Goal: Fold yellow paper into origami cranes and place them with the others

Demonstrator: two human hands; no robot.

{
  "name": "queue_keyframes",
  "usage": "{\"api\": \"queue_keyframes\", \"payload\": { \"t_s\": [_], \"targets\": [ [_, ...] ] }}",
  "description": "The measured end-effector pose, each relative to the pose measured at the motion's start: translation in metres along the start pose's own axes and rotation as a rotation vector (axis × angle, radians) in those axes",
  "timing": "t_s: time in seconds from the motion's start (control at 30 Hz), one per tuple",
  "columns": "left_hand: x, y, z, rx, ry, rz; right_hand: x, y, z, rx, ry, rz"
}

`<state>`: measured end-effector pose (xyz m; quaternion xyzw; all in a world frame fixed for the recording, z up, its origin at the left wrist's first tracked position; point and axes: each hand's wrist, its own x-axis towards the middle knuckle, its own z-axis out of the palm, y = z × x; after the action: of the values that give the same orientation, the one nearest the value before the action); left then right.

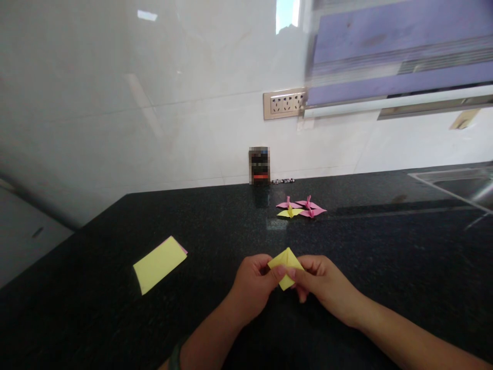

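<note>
Between both hands is a piece of yellow origami paper (287,256), folded into a small diamond with its point away from me. My left hand (257,280) pinches its left side, thumb on top. On the right side my right hand (321,282) grips it the same way, the thumb pressing near the middle. The fingers under the paper are partly hidden. Beyond the hands lie a yellow paper crane (290,212) and several pink paper cranes (313,211), grouped close together.
A stack of yellow paper (159,264), with a pink edge below, lies at left on the black countertop (215,221). A blurred dark box-like object (260,167) stands against the wall beside a thin patterned strip (283,181). A sink (462,180) is at far right.
</note>
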<state>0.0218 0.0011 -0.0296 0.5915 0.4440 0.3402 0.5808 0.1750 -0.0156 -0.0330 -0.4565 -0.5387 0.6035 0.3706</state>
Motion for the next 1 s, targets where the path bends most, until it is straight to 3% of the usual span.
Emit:
{"api": "queue_keyframes", "payload": {
  "t_s": [0.1, 0.3, 0.43, 0.8, 1.0],
  "targets": [
    [0.0006, -0.0013, -0.001, -0.018, 0.031, -0.014, 0.0013, 0.0024, -0.0006, 0.087, 0.004, 0.005],
    [0.0003, -0.0045, 0.0003, -0.049, 0.045, -0.004, 0.0013, 0.0024, -0.002, -0.093, 0.064, -0.04],
    [-0.0005, -0.0008, 0.0029, -0.132, -0.019, -0.02, -0.0003, 0.0006, -0.0024, -0.109, 0.138, -0.064],
    [-0.0015, 0.0042, 0.0048, -0.298, -0.131, -0.028, -0.0006, 0.0004, -0.0033, -0.135, 0.192, -0.095],
    [0.0005, -0.0021, 0.0051, -0.157, -0.004, 0.003, -0.0018, -0.0025, -0.0012, -0.112, 0.154, -0.081]
  ]
}}
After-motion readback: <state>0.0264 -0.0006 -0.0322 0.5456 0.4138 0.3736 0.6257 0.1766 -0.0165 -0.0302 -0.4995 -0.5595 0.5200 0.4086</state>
